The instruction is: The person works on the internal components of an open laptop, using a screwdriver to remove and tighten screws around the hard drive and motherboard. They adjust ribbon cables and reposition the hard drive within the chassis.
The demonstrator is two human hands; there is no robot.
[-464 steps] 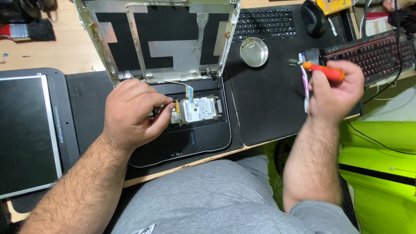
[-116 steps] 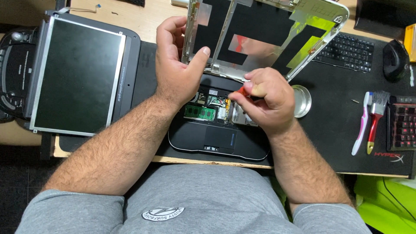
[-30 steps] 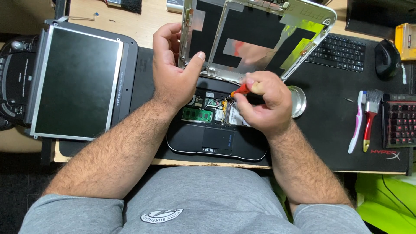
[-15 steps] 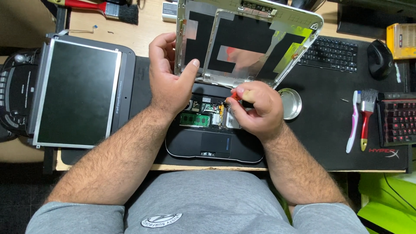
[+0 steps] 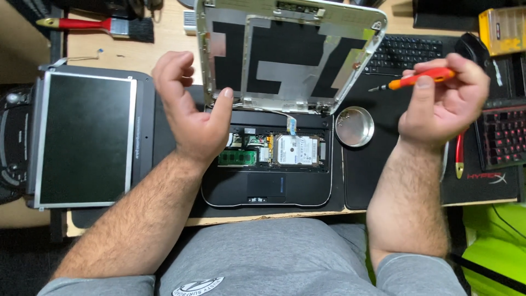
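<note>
Wooden desk under black mats carries a gutted small laptop (image 5: 267,164), its stripped lid frame (image 5: 290,55) standing up. Left hand (image 5: 189,109) hovers empty, fingers spread, thumb by the lid's hinge edge. Right hand (image 5: 444,98) is lifted away, pinching an orange screwdriver (image 5: 416,80); its long axis runs nearly level, tip pointing left toward the lid. Judging by this, screw removal is paused; next, the tip must come down to the exposed hard drive (image 5: 296,149) below-left of that hand.

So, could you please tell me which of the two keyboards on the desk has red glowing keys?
The keyboard at the far right edge, beside the right hand; the black keyboard behind the screwdriver is unlit.
</note>
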